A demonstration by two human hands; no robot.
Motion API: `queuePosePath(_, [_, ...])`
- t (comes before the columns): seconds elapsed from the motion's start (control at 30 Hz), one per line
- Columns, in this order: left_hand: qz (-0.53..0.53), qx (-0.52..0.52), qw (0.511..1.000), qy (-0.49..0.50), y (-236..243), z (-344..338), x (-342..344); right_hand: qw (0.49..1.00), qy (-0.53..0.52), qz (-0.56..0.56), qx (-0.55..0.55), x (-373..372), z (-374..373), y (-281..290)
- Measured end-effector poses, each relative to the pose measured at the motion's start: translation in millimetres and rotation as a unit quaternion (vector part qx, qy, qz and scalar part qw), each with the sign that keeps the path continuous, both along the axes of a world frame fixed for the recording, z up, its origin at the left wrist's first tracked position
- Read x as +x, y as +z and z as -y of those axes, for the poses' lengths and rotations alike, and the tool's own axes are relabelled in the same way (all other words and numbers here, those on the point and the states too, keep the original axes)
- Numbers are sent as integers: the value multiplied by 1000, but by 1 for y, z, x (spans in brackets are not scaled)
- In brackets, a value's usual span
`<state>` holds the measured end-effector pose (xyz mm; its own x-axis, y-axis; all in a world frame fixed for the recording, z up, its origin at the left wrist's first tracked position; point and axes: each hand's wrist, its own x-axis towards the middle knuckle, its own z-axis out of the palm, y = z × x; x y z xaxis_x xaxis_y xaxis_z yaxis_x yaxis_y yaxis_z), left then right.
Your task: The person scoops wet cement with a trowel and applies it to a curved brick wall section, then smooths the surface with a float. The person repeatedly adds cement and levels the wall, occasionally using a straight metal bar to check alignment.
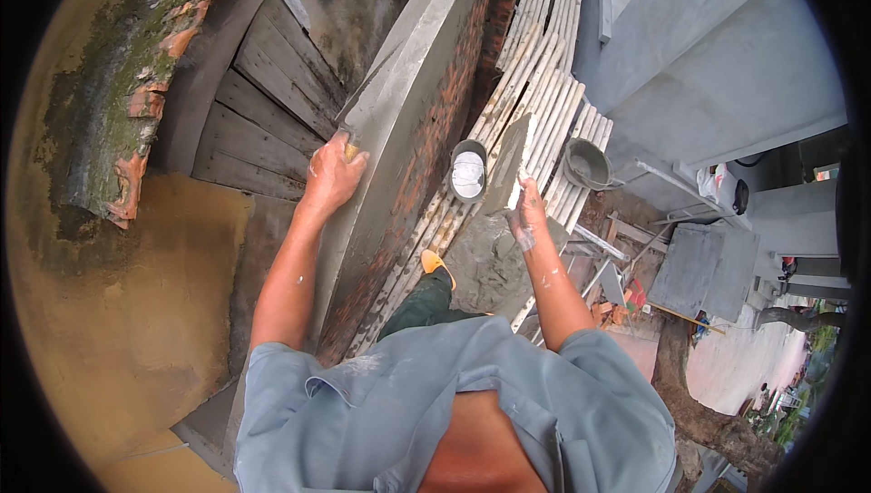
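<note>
As I judge the grey board (pixel 511 162): likely stiff, slick; grip its edge.
Right hand (pixel 528 214): fingers clamped on board.
Left hand (pixel 336 174): fingers round yellowish handle (pixel 352 152).

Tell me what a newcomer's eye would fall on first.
Probably the brick wall partly coated in grey mortar, slanting up through the middle, with the left hand holding a trowel at its top. The yellow-toed shoe below centre stands out, as does the mossy ledge at upper left.

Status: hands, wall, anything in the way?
Left hand gripping tool handle at top of wall. Right hand holding smeared board. Wall partly coated, brick showing. Bucket between wall and board, clear of hands.
</note>
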<state>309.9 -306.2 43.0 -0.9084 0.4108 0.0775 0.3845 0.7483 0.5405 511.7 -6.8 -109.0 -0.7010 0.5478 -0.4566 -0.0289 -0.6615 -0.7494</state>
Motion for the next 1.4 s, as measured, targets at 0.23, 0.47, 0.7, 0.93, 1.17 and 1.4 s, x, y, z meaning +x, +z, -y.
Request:
queuePosePath(0.23, [12, -2, 1000, -18, -10, -20, -40, 996, 40, 78, 34, -87, 24, -2])
queuePosePath(0.47, [94, -40, 995, -13, 5, -35, -54, 993, 42, 33, 104, -163, 70, -16])
queuePosePath(0.7, [169, -53, 984, 9, 11, -45, -66, 945, 26, 80, 317, -275, 67, -25])
queuePosePath(0.93, [227, -103, 968, 27, 10, -52, -79, 962, -15, -41, 269, -436, -100, -28])
queuePosePath(1.17, [247, -107, 962, 47, 13, -61, -84, 968, 61, 174, 168, -420, -94, -19])
queuePosePath(1.4, [262, -105, 957, 64, 17, -68, -90, 971, 30, -3, 237, -523, -196, -29])
